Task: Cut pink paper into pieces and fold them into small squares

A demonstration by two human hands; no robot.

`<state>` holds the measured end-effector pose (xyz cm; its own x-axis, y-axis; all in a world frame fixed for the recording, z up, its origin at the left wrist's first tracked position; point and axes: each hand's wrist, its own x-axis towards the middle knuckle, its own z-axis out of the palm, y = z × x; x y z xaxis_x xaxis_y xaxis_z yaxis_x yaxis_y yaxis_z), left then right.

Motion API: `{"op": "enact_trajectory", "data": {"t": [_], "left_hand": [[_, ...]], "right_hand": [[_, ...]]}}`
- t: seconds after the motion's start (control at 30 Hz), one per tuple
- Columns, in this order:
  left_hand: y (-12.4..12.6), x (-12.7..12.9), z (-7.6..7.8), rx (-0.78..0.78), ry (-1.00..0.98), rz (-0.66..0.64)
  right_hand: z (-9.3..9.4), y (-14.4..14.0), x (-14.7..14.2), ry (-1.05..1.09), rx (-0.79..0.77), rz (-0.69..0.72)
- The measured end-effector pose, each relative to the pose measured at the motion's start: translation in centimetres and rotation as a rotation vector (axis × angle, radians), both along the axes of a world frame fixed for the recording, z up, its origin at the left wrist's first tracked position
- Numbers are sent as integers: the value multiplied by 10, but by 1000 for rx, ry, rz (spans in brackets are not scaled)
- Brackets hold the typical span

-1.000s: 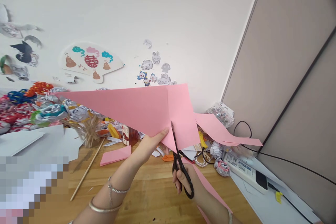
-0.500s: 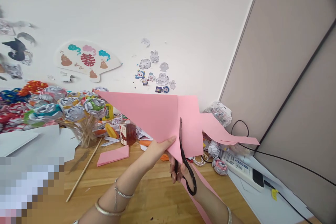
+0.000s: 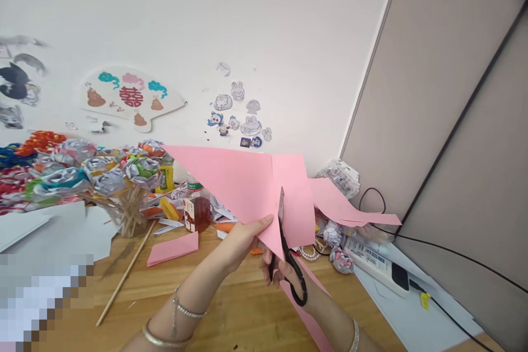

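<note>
I am cutting. My right hand (image 3: 289,272) is wrapped round the handles of the black-handled metal scissors (image 3: 286,247), with the blades pointing up and away from me. My left hand (image 3: 246,234) pinches the big pink paper sheet (image 3: 231,181) near the bottom, thumb on the front. The other fingers are mostly behind it, so I can't tell how they press. The sheet is up in the air over the brown wooden surface (image 3: 218,308), with one blade in front of it. The other blade is hidden.

I think the next move needs a still left grip, so the paper doesn't bend, and a gentle squeeze of the handles. My left thumb is just beside the blade, so I should be careful there.

The sheet is plain, thin and smooth. Its left side runs to a long sharp tip, and an up-and-down crease shows near the middle. Its right part is more like a box. A long wavy pink paper strip (image 3: 342,203) pokes out past its right edge; I can't tell if they are joined.
</note>
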<state>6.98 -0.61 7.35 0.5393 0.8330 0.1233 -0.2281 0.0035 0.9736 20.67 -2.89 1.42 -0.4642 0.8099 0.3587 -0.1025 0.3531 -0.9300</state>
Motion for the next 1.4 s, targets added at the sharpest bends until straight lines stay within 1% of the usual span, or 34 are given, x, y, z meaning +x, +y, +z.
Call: {"op": "enact_trajectory", "data": {"t": [0.1,0.23,0.33,0.4,0.57,0.77,0.93,1.07,1.2,1.33,1.4], "left_hand": [[-1,2,-2,30,25,13],[-2,4,-3,45,37,42],[-2,5,-2,42,44,72],[-2,5,-1,44,48,58],[-3,5,-2,85,52,52],[-3,5,-2,90,55,83],[-3,4,-1,102,52,79],[-2,5,-2,92,39,103],[-2,5,-2,96,30,104],[-1,5,-2,101,19,118],[0,5,-2,96,22,111]], "right_hand": [[5,-1,-4,9,-26,-32],[3,0,-3,25,13,-39],[0,1,-2,18,-2,-49],[-3,1,-2,33,-18,-59],[-10,5,-3,65,15,-63],[-22,10,-3,69,45,-101],[-22,8,-3,71,17,-116],[-19,5,-1,51,12,-189],[-24,8,-1,52,-15,-162],[-28,12,-2,55,-46,-215],[-28,13,-2,45,-66,-217]]}}
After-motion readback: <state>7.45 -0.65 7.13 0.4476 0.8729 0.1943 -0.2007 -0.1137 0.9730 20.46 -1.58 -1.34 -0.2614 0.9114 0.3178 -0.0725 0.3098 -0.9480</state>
